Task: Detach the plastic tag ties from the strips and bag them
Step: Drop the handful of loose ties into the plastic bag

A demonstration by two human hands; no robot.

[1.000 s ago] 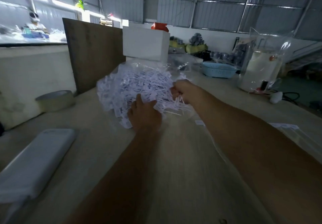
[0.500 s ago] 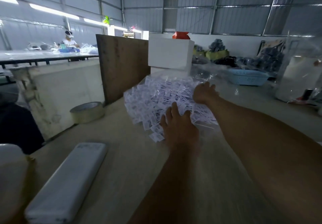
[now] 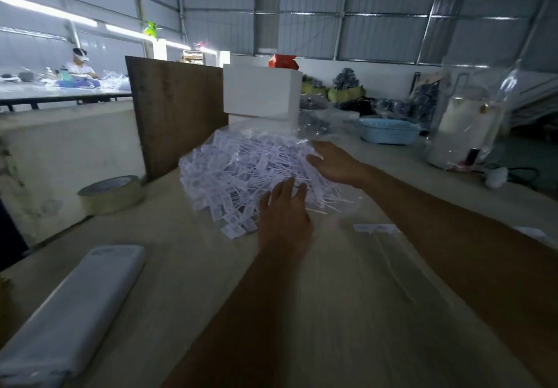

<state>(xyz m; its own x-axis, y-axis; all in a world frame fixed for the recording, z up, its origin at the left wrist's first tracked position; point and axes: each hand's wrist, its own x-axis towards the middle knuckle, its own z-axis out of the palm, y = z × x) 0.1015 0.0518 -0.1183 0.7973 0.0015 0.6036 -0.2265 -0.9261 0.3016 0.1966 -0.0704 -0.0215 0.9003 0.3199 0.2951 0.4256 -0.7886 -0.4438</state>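
Note:
A big heap of white plastic tag ties [image 3: 241,173] lies in the middle of the wooden table [image 3: 187,267], inside or on clear plastic. My left hand [image 3: 283,215] rests flat at the heap's near edge, fingers straight and touching the ties. My right hand [image 3: 332,161] lies open on the heap's right side, fingers spread toward the top. A clear plastic bag [image 3: 389,255] lies flat on the table under my right forearm, with a white strip at its mouth.
A roll of tape [image 3: 111,193] sits at the left, a long white package [image 3: 69,315] at the near left. A brown board [image 3: 178,113] and white box [image 3: 262,92] stand behind the heap. A blue basket [image 3: 389,131] and a bagged white container [image 3: 465,134] are at the right.
My right hand let go of the ties it was pinching and opened flat over the heap's right side. My left hand's fingers straightened. The view swung left and up.

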